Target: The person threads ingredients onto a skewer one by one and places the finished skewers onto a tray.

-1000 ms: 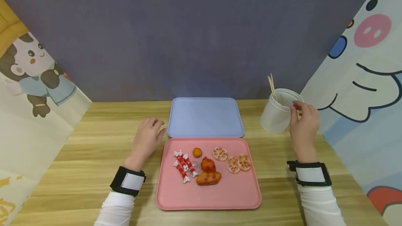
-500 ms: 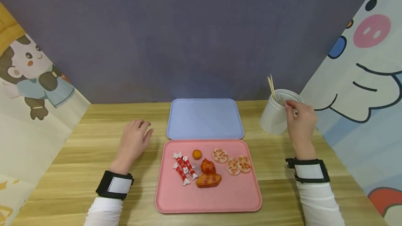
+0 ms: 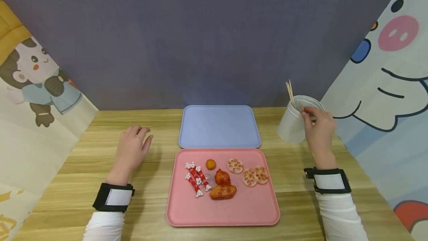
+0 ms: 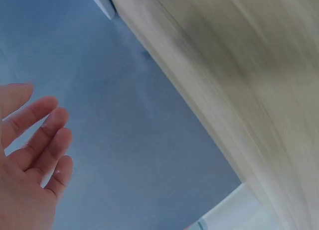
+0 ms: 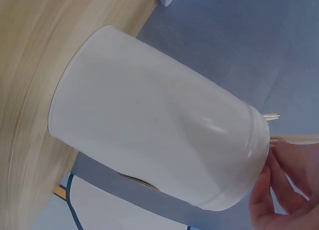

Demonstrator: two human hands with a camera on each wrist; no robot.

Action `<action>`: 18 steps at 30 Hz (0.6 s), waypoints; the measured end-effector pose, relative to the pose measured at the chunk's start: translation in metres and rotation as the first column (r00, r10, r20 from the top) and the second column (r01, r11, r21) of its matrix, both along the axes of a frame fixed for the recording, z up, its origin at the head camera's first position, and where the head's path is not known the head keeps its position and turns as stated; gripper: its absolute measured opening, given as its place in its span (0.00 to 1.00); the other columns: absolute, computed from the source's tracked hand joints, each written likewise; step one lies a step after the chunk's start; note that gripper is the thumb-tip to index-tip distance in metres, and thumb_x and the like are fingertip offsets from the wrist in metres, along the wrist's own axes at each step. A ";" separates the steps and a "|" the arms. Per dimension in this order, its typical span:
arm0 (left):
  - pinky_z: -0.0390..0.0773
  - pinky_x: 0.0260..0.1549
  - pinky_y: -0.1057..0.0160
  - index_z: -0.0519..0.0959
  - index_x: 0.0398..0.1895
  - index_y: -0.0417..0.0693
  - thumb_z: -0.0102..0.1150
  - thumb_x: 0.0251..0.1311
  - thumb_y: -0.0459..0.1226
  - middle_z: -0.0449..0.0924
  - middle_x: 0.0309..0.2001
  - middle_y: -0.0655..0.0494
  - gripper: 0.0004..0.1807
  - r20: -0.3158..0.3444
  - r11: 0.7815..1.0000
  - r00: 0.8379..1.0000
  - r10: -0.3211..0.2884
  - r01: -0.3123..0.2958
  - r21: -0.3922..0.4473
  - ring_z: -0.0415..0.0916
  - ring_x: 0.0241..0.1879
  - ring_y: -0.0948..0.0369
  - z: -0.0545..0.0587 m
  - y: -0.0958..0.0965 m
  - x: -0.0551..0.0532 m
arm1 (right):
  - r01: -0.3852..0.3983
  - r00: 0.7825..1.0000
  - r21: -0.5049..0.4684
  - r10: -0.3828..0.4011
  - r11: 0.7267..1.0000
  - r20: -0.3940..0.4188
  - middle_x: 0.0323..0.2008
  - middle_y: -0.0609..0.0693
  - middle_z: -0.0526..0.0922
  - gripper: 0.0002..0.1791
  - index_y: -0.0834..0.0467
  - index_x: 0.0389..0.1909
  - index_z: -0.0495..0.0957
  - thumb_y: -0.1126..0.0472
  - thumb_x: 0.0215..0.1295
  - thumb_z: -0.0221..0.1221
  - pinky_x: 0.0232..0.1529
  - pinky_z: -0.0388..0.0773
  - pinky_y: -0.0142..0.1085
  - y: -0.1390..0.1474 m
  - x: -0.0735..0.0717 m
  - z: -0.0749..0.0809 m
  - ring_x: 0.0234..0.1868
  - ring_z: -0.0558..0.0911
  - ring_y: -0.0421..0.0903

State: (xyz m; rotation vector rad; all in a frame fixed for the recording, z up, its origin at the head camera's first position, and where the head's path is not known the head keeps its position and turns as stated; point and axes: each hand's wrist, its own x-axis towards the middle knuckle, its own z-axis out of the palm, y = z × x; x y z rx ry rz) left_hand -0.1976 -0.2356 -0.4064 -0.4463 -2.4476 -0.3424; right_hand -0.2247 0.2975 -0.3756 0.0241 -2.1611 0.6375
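Observation:
My right hand [image 3: 319, 129] is at the rim of a white bucket [image 3: 291, 127], thumb and forefinger pinching at a thin bamboo skewer [image 3: 301, 106] that stands inside. In the right wrist view, the curled fingers [image 5: 279, 182] overlap the bucket's lip, and pale skewers [image 5: 299, 137] run up past the thumb. Taller skewers [image 3: 290, 93] lean out over the bucket's back left. My left hand [image 3: 129, 148] hovers over the wooden table left of the trays, its fingers loosely bent and holding nothing; the left wrist view shows the bare palm [image 4: 25, 190].
A pink tray [image 3: 224, 215] holds red-and-white candy-shaped pieces [image 3: 197, 179], a small orange ball [image 3: 210, 164], two glazed brown chicken-like pieces [image 3: 223, 190] and lotus root slices [image 3: 234, 166]. Behind it lies a blue tray [image 3: 219, 127]. A grey back wall and printed side panels enclose the table.
My left hand has drawn away to the left from the blue tray's edge. The right hand has shifted slightly left over the bucket's rim, reaching the short skewer.

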 end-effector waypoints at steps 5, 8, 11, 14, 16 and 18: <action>0.69 0.35 0.46 0.80 0.39 0.34 0.62 0.57 0.35 0.77 0.33 0.40 0.11 -0.003 1.000 1.000 0.019 -0.019 -0.005 0.72 0.36 0.44 0.003 -0.005 0.002 | -0.014 1.000 -0.016 0.014 1.000 -0.023 0.35 0.64 0.84 0.08 0.70 0.37 0.81 0.67 0.61 0.61 0.36 0.64 0.26 0.002 -0.003 -0.002 0.35 0.74 0.61; 0.68 0.36 0.46 0.80 0.39 0.34 0.62 0.58 0.35 0.78 0.34 0.40 0.11 -0.002 1.000 1.000 0.028 -0.028 -0.005 0.72 0.37 0.43 0.005 -0.006 0.002 | -0.014 0.999 -0.021 0.014 1.000 -0.029 0.34 0.64 0.84 0.08 0.70 0.36 0.81 0.67 0.61 0.61 0.37 0.64 0.27 0.002 -0.003 -0.003 0.35 0.74 0.61; 0.68 0.36 0.46 0.80 0.39 0.34 0.61 0.58 0.35 0.78 0.34 0.40 0.11 -0.001 0.999 0.999 0.036 -0.036 -0.008 0.72 0.37 0.43 0.006 -0.005 0.003 | -0.014 0.999 -0.025 0.013 1.000 -0.032 0.33 0.65 0.84 0.08 0.70 0.36 0.81 0.67 0.61 0.61 0.37 0.68 0.35 0.003 -0.003 -0.002 0.34 0.74 0.61; 0.68 0.35 0.47 0.80 0.39 0.35 0.61 0.58 0.36 0.78 0.34 0.40 0.11 0.001 0.999 0.999 0.039 -0.039 -0.014 0.72 0.38 0.43 0.007 -0.004 0.004 | -0.014 0.999 -0.029 0.013 0.999 -0.032 0.33 0.65 0.84 0.08 0.70 0.36 0.81 0.67 0.61 0.61 0.38 0.70 0.43 0.003 -0.003 -0.002 0.34 0.74 0.62; 0.67 0.35 0.47 0.80 0.39 0.35 0.61 0.58 0.35 0.78 0.34 0.40 0.11 0.002 0.999 0.999 0.040 -0.040 -0.013 0.72 0.38 0.43 0.006 -0.004 0.004 | -0.011 1.000 -0.026 0.010 1.000 -0.029 0.33 0.65 0.84 0.08 0.71 0.36 0.81 0.67 0.61 0.61 0.39 0.71 0.47 0.003 -0.003 -0.002 0.34 0.74 0.62; 0.67 0.35 0.47 0.80 0.39 0.35 0.61 0.58 0.35 0.78 0.33 0.40 0.11 0.001 0.999 0.999 0.041 -0.041 -0.014 0.72 0.38 0.43 0.006 -0.003 0.005 | -0.009 1.000 -0.024 0.008 1.000 -0.027 0.33 0.66 0.83 0.09 0.71 0.37 0.81 0.67 0.61 0.60 0.40 0.71 0.49 0.002 -0.002 -0.001 0.34 0.74 0.62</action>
